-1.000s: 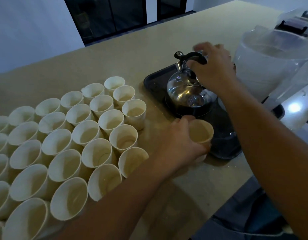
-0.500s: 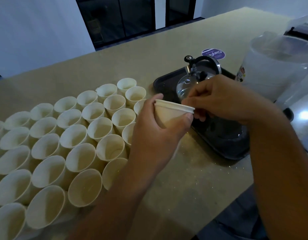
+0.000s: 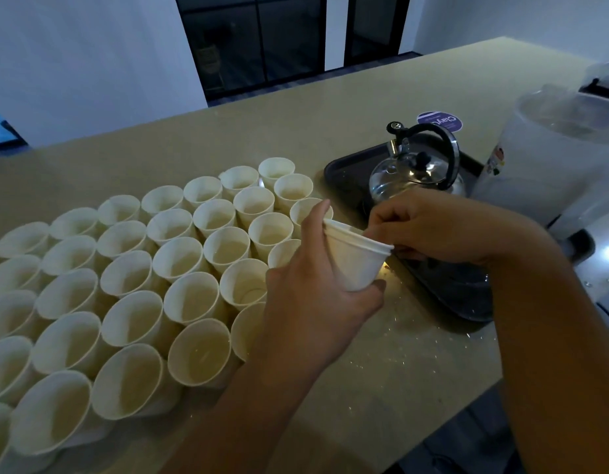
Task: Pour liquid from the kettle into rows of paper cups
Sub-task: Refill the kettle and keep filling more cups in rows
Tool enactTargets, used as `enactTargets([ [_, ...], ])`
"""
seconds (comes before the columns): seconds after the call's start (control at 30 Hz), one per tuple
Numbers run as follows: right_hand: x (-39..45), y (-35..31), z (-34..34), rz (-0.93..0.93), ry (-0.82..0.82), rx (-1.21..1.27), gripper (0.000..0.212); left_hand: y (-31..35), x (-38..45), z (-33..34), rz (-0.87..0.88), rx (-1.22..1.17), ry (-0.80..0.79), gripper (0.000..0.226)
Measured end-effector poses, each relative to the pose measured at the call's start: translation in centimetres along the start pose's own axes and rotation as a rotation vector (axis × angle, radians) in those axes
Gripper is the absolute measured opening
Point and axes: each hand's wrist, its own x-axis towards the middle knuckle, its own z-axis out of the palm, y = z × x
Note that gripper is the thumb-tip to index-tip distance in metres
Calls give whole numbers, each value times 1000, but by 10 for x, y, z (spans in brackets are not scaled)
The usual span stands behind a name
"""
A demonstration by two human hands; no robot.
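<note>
The left hand [image 3: 316, 295] wraps its fingers and thumb round a paper cup [image 3: 356, 260], held tilted above the tabletop [image 3: 381, 364] with its rim toward 1 o'clock. The right hand [image 3: 429, 227], fingers curled, pinches that rim at the cup's 2 o'clock edge. Two rims seem stacked there. The steel kettle [image 3: 416, 169] stands on a black tray [image 3: 344, 176] at 1 o'clock of the hands, untouched. Rows of paper cups [image 3: 132, 278] stand packed from 8 to 11 o'clock. A clear plastic jug [image 3: 549, 165] stands at 2 o'clock.
</note>
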Motion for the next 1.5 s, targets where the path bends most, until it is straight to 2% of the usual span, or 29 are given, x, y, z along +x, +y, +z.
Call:
enactTargets([
  [0.37, 4, 1, -1, -113, 4, -174, 14, -4, -4, -4, -26, 76, -23, 89],
  [0.47, 5, 0, 0, -183, 125, -126, 11, -8, 0, -8, -91, 17, 10, 85],
  [0.63, -2, -8, 3, -466, 206, 32, 14, -10, 9, -13, -173, -160, 44, 74],
  [0.93, 10, -7, 12, -591, 366, -46, 10, -5, 14, -20, -216, -266, -28, 67],
  [1.0, 14, -5, 10, -588, 441, -42, 12, -5, 14, -21, -203, -255, -51, 67],
  [1.13, 12, -2, -12, -513, 747, 68, 16, -5, 4, -15, -188, -259, -143, 71],
  [1.3, 4, -2, -26, -466, 920, 91, 8, -8, 9, -21, -199, -454, -4, 69],
  [1.4, 4, 11, -13, -380, 860, 127, 13, -7, 10, -30, -180, -526, 85, 74],
  [1.5, 7, 29, 12, -216, 603, -16, 12, -11, 11, -36, -175, -495, 180, 79],
])
